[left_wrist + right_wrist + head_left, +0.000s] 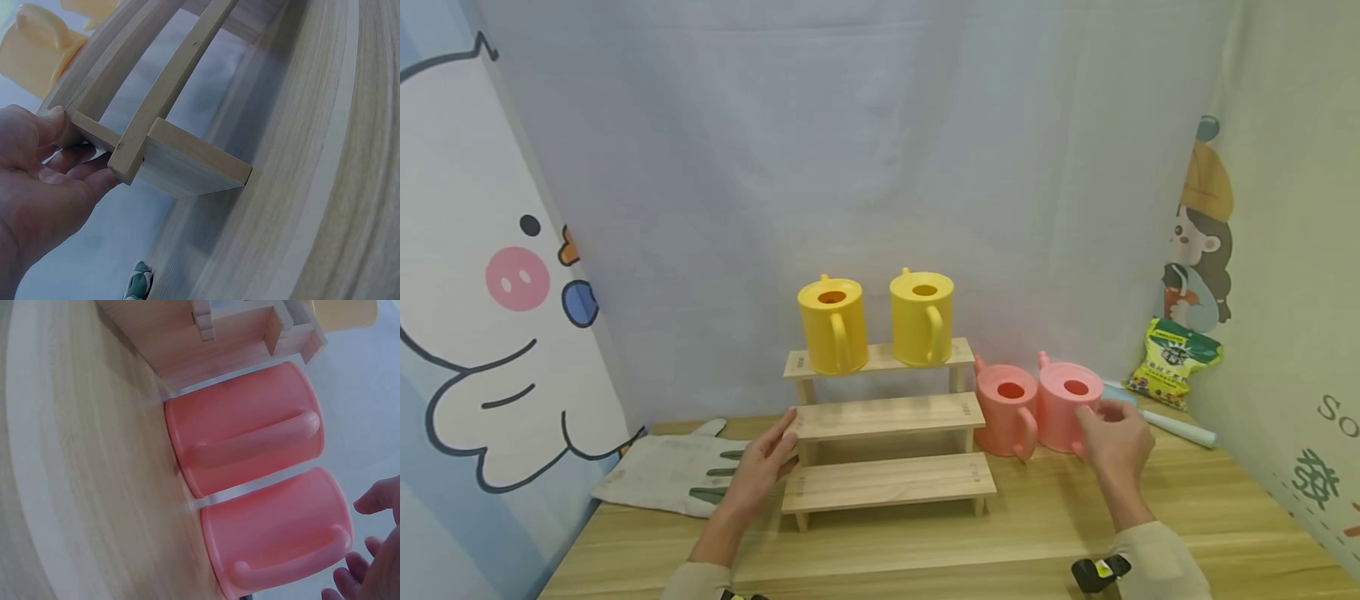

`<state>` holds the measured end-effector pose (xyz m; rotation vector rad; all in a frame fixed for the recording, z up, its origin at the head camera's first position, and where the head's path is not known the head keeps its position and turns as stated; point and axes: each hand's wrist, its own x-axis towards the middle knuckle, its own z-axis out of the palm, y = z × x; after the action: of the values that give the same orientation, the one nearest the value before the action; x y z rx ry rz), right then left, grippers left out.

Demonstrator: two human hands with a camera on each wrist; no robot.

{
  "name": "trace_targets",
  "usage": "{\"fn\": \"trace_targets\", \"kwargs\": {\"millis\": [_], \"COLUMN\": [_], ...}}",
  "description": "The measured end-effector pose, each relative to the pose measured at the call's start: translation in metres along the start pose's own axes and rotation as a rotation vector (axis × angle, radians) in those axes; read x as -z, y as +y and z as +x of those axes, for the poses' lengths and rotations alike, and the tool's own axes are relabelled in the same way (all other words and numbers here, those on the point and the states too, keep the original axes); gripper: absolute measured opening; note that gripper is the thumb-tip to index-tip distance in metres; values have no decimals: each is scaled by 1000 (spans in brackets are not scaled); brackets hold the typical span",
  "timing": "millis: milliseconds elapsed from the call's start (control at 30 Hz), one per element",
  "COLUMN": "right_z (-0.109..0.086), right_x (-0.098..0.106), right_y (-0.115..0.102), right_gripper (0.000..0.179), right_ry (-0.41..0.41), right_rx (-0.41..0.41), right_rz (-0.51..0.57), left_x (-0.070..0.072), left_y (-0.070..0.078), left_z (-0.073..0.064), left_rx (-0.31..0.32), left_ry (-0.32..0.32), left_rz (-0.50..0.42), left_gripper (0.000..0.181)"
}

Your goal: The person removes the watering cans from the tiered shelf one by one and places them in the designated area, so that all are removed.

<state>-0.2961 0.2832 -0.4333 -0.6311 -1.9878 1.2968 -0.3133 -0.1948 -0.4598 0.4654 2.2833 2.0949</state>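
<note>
We find the right pink pot (pixel 1060 412) upright on the table (pixel 1045 525), just beside the left pink pot (pixel 996 427), both handles facing frontward, which should suit a grasp from our side. The right hand (pixel 1120 437) is near its rim, thumb and fingers parted and loosely curved, seemingly holding nothing. Our left hand (pixel 756 471) pinches the left end of the wooden rack (pixel 887 418) at its middle shelf, probably steadying it. On the top shelf, two yellow pots (pixel 817 333) reach the front edge, leaving little margin. We have open room before the pink pots; the rack limits leftward movement, the pale-handled tool (pixel 1180 428) and snack bag (pixel 1172 364) rightward.
</note>
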Motion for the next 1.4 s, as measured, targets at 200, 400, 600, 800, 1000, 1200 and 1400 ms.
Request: {"fn": "trace_targets", "kwargs": {"millis": [200, 400, 600, 800, 1000, 1200, 1400], "right_z": [-4, -21, -45, -70, -104, -124, -133], "right_x": [-1, -1, -12, -25, -43, -65, -90], "right_y": [-18, -39, -56, -70, -89, -117, -147], "right_gripper": [41, 32, 27, 27, 29, 28, 27], "right_ry": [17, 8, -57, -163, -255, -316, -453], "right_rx": [45, 255, 412, 535, 619, 686, 614], "right_rz": [54, 132, 226, 320, 414, 443, 513], "left_x": [2, 0, -1, 0, 3, 7, 0], "left_y": [0, 1, 3, 1, 1, -1, 2], "left_z": [-1, -2, -2, 0, -3, -4, -1], "left_rx": [-10, -21, -13, -21, -3, -8, -8], "left_ry": [3, -4, 0, -7, 12, 15, 18], "left_rz": [0, -4, -12, -15, -6, -4, -12], "left_gripper": [57, 57, 56, 57, 58, 58, 57]}}
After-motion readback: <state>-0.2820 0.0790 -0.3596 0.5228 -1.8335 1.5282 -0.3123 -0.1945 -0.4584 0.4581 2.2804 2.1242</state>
